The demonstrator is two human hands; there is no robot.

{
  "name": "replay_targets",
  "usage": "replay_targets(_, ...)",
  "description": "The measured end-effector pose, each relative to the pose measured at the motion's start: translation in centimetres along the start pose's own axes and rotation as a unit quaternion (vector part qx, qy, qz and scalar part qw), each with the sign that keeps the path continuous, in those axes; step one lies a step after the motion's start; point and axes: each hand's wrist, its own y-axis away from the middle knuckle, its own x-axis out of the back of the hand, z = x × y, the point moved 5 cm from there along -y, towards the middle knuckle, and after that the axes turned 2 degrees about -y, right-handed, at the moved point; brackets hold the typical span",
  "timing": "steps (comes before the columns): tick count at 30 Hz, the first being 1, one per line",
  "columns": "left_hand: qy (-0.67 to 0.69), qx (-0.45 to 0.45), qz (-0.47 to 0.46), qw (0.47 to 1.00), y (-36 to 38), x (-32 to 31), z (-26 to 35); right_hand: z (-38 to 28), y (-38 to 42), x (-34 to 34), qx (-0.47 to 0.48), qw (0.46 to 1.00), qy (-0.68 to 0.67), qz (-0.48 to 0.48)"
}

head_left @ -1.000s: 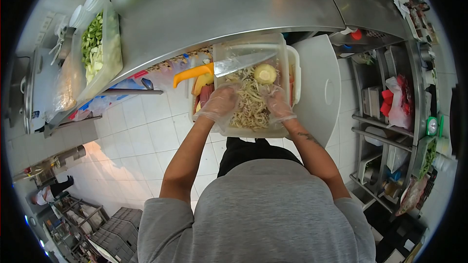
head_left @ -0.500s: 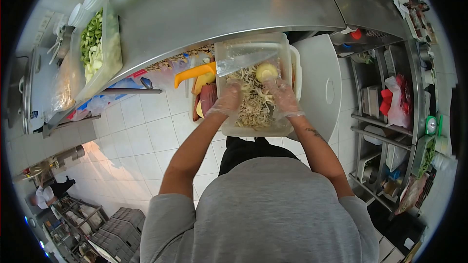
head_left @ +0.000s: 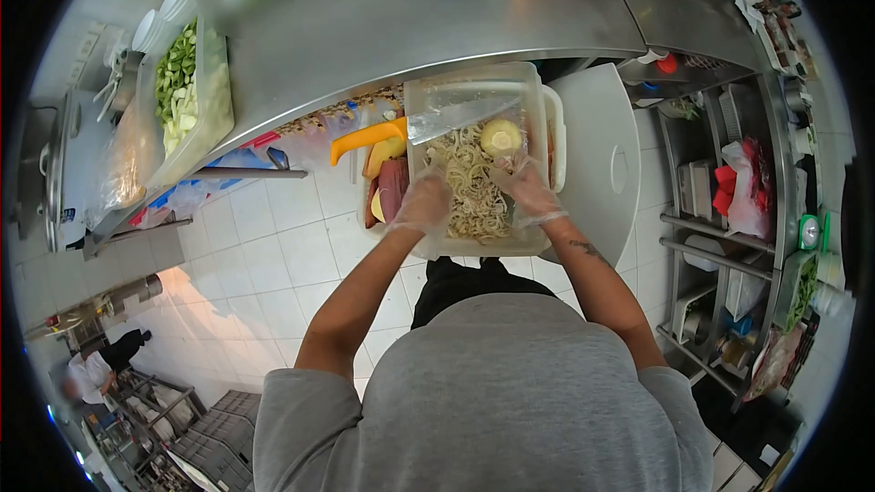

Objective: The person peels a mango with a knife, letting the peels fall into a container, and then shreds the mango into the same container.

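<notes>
A translucent plastic tub point(head_left: 474, 82) in front of me holds a heap of pale, thin vegetable shreds point(head_left: 478, 191). Both hands wear clear gloves. My left hand point(head_left: 427, 200) is at the tub's left side, beside the shreds; its fingers are smeared and I cannot see whether it grips anything. On the right side of the heap, my right hand point(head_left: 527, 189) has its thumb and fingers apart, just below a round, pale yellow vegetable piece point(head_left: 500, 138) that looks like a cut onion. A knife point(head_left: 465, 117) with an orange handle lies across the tub, its handle sticking out left.
Left of the tub, a container holds purple-red and yellow vegetable pieces point(head_left: 392, 187). A white round lid point(head_left: 597, 155) is on the right. Beyond runs a steel counter point(head_left: 410, 18) with a bin of chopped greens point(head_left: 219, 82). Shelving point(head_left: 720, 219) stands right; another person point(head_left: 91, 374) is far left.
Both hands have drawn slightly apart towards the tub's sides, baring more of the shreds between them. The knife and the round piece stay in place in the tub.
</notes>
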Motion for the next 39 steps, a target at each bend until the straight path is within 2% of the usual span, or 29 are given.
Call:
replay_targets(3,-0.204,-0.078,-0.170,0.961,0.5,-5.9,0.6,-0.1,0.7,0.1,0.042,0.997,0.051,0.030)
replay_targets(6,-0.149,-0.109,-0.078,0.980,1.3,-3.7,5.4,0.9,0.3,-0.1,0.017,0.988,0.141,0.059)
replay_targets(9,-0.216,-0.099,0.131,0.962,-2.0,-3.7,3.4,0.3,0.5,-0.5,0.031,0.945,0.287,0.151)
replay_targets(11,-0.208,-0.060,0.214,0.953,-4.6,-3.9,2.4,1.6,0.5,-0.8,0.017,0.925,0.350,0.146)
replay_targets(12,-0.198,-0.041,0.179,0.963,-5.6,-3.7,2.6,2.2,0.4,-1.0,0.009,0.914,0.379,0.143)
replay_targets(13,-0.188,-0.021,0.144,0.971,-6.6,-3.3,2.9,2.6,0.1,-1.0,-0.002,0.930,0.338,0.142)
replay_targets(15,-0.147,0.026,-0.080,0.986,-6.7,-1.5,5.7,3.2,-0.1,-0.7,-0.024,0.957,0.259,0.130)
replay_targets(17,-0.100,-0.100,-0.009,0.990,-5.6,-5.6,3.1,5.1,-0.8,-0.3,0.153,0.959,0.227,0.077)
replay_targets(18,-0.081,-0.164,0.028,0.983,-4.5,-6.9,2.2,4.8,-0.9,-0.6,0.174,0.948,0.263,0.042)
replay_targets(19,-0.075,-0.188,0.041,0.978,-3.4,-6.2,2.8,2.9,-0.9,-1.0,0.198,0.934,0.296,0.008)
replay_targets(21,-0.063,-0.241,0.061,0.966,-1.6,-5.1,4.2,0.6,0.0,-1.0,0.099,0.876,0.467,-0.073)
replay_targets(22,-0.069,-0.173,0.042,0.982,-1.8,-5.0,3.4,0.7,-0.5,-0.9,0.045,0.957,0.287,-0.003)
replay_targets(23,-0.075,-0.103,0.022,0.992,-1.8,-4.7,2.4,1.2,-0.9,-1.0,-0.011,0.993,0.095,0.068)
replay_targets(24,-0.080,-0.031,0.003,0.996,-1.5,-4.4,1.3,2.3,-0.8,-1.0,-0.067,0.984,-0.102,0.134)
replay_targets(27,0.036,-0.137,0.105,0.984,-1.3,0.0,2.7,2.4,-0.4,-1.0,-0.012,0.973,0.186,0.137)
replay_targets(30,-0.049,-0.129,0.044,0.989,-1.8,-1.3,1.8,2.3,1.2,-1.9,0.031,0.941,0.318,0.107)
replay_targets(32,-0.133,-0.018,-0.070,0.988,-1.5,-3.2,1.5,3.1,1.0,-2.6,-0.016,0.974,0.227,0.012)
replay_targets(34,-0.116,0.008,-0.106,0.988,-0.5,-5.2,2.2,2.5,1.3,-3.2,-0.049,0.984,0.162,-0.053)
replay_targets(36,0.001,-0.052,-0.060,0.997,0.5,-6.3,3.4,0.7,1.9,-3.5,-0.067,0.985,0.129,-0.089)
replay_targets(39,-0.023,-0.097,-0.004,0.995,-0.8,-5.4,3.7,-0.2,1.6,-1.6,-0.019,0.996,0.089,-0.020)
